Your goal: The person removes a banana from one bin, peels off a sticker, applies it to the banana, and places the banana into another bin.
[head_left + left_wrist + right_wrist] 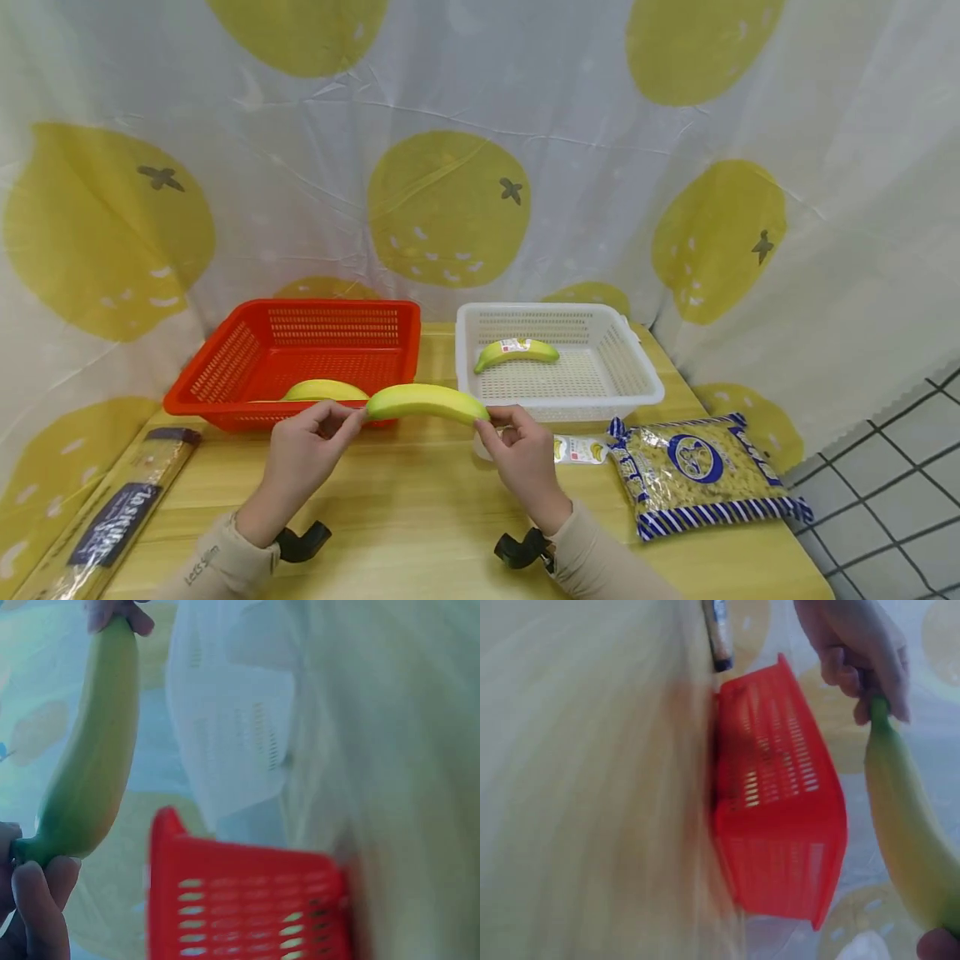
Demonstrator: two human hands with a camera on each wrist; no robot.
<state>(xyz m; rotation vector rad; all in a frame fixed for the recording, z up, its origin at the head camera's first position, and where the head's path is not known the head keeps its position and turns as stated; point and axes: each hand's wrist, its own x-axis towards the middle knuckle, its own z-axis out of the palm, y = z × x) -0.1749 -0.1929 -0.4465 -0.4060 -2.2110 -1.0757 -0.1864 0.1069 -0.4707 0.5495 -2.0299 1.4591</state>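
A yellow-green banana (pixel 427 400) is held level in the air in front of the two baskets. My left hand (pixel 307 454) pinches its stem end, and my right hand (pixel 525 467) pinches the opposite tip. No label shows on the sides of this banana that are in view. Both grips also appear in the left wrist view, with the banana (pixel 97 750) stretched between the fingertips. Behind my right hand lies a strip of banana-picture stickers (pixel 585 450) on the table, partly hidden by the fingers.
A red basket (pixel 405 350) at back left holds another banana (pixel 324 389), partly hidden by its rim. The white basket (pixel 648 387) at back right contains a labelled banana (pixel 517 352). A pasta bag (pixel 697 471) lies right, a spaghetti pack (pixel 120 517) left. A lemon-print curtain (pixel 585 208) hangs behind.
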